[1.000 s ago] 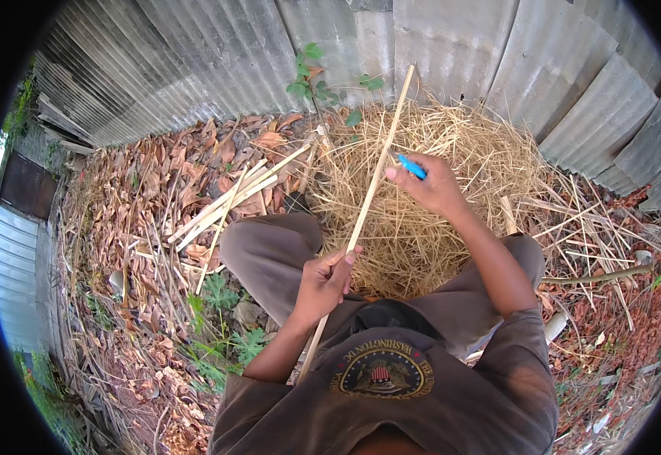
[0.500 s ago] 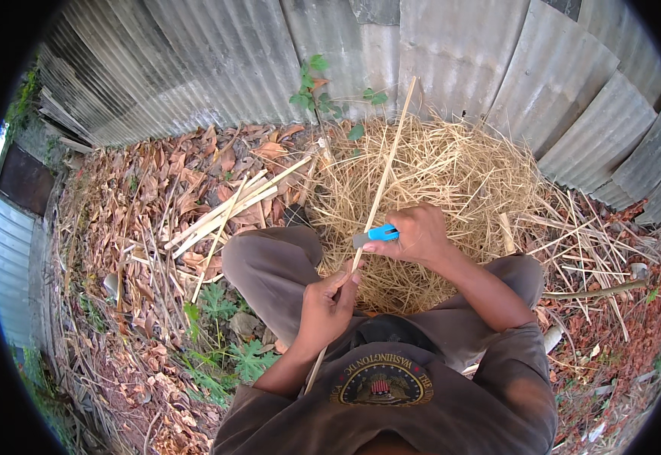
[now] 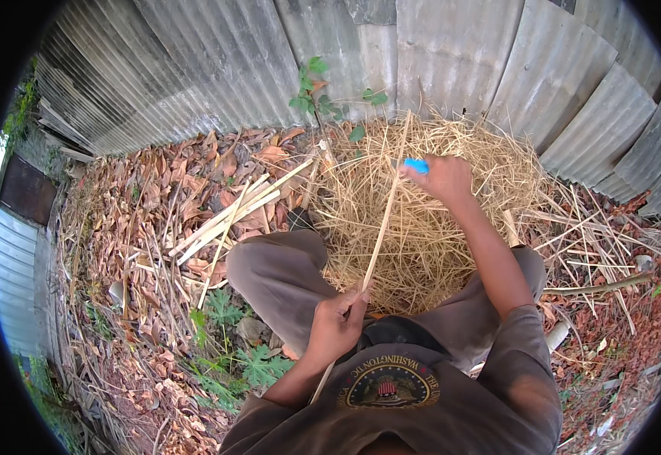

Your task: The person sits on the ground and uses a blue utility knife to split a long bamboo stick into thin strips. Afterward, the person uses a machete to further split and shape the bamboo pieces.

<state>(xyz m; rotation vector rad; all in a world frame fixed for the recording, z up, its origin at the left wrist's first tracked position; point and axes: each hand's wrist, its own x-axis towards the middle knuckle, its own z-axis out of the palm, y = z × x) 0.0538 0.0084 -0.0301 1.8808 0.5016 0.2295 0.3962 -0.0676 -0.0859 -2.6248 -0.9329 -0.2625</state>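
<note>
Head view, wire desk exchange.

**Desk:** What is changing, left to right, taking the long pale stick (image 3: 380, 227) as the landmark?

**Photographer:** Left of the stick, a bundle of split pale strips (image 3: 228, 216) is lying on dry brown leaves (image 3: 141, 220), untouched. At the stick's near end, the left hand (image 3: 336, 324) is closing its fingers around the shaft, pinning it over the person's lap, much as it was a second ago. At the stick's far end, the right hand (image 3: 446, 179) is clenching a blue-handled tool (image 3: 417, 165); half a second ago that hand was low on the shaft, just above the left one, and now it is sitting up near the tip.

**Desk:** Meaning?

**Photographer:** I am reading it as a stroke running away from the body along the shaft, probably shaving it. The blade itself is too small to make out.

**Desk:** And beyond?

**Photographer:** Under and right of the stick, a heap of straw-coloured shavings (image 3: 452, 250) is spreading between the knees, with a corrugated metal fence (image 3: 452, 61) curving behind it.
</note>
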